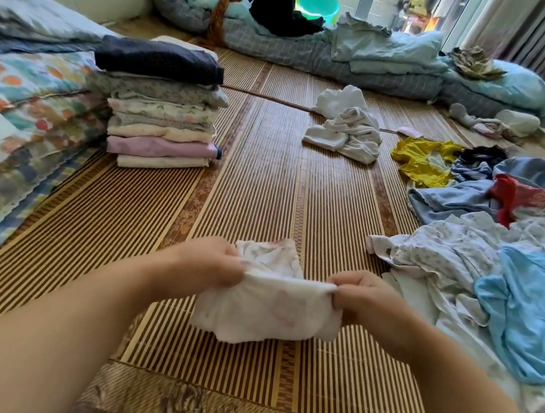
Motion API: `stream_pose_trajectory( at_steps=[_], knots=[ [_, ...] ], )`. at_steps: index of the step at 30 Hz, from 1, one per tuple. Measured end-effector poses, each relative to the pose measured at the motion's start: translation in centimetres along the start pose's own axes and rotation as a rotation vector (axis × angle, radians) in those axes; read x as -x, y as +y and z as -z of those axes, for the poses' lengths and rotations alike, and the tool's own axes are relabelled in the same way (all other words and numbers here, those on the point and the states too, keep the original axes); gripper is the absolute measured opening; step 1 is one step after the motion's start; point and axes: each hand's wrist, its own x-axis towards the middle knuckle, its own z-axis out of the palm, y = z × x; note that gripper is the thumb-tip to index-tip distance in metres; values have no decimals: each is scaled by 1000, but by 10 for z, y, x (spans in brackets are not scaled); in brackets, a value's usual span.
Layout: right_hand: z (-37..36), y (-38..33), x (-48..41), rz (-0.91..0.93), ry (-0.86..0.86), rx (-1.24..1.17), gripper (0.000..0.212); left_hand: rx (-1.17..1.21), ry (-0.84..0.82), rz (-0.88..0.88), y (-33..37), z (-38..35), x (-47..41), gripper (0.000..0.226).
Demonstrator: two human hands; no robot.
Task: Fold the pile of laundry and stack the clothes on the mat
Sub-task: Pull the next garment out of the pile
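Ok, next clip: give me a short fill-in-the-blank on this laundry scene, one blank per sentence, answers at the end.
1. Both the left hand and the right hand grip a small ____ garment with a faint pink print.
2. The folded stack is topped by a dark ____ piece.
3. The unfolded pile lies on the person's ____ side.
4. The light blue garment lies in the ____ pile.

Answers: white; navy; right; unfolded

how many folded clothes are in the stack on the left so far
8, as far as the edges show, in one stack on the mat: navy on top, then grey floral, white floral, grey, cream, cream, pink, and cream at the bottom. Thin layers may hide between them.
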Motion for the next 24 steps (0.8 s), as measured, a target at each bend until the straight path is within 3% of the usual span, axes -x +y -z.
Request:
stream_pose_trajectory(
  at_steps=[3, 6, 10, 13, 18, 21, 24],
  knots=[
    [1, -14, -22, 29, 270, -124, 19, 202, 142, 1, -4, 3, -10, 28],
    [4, -17, -54, -91, 453, -201, 29, 404, 346, 102, -13, 3, -24, 30],
    [-5, -3, -75, -226, 486, 39, 66, 5, 506, 212, -27, -2, -38, 58],
    [-18, 7, -79, -200, 451, 233, 63, -198, 493, 161, -33, -11, -44, 54],
    [-37, 19, -81, -230, 516, 682, 67, -503, 398, 267, -35, -23, -43, 50],
    [-42, 21, -79, -226, 562, 699, 64, -548, 379, 271, -31, -25, -39, 46],
    [-47, 21, -75, -254, 622, 560, 76, -588, 359, 271, -28, -27, -36, 49]
  ],
)
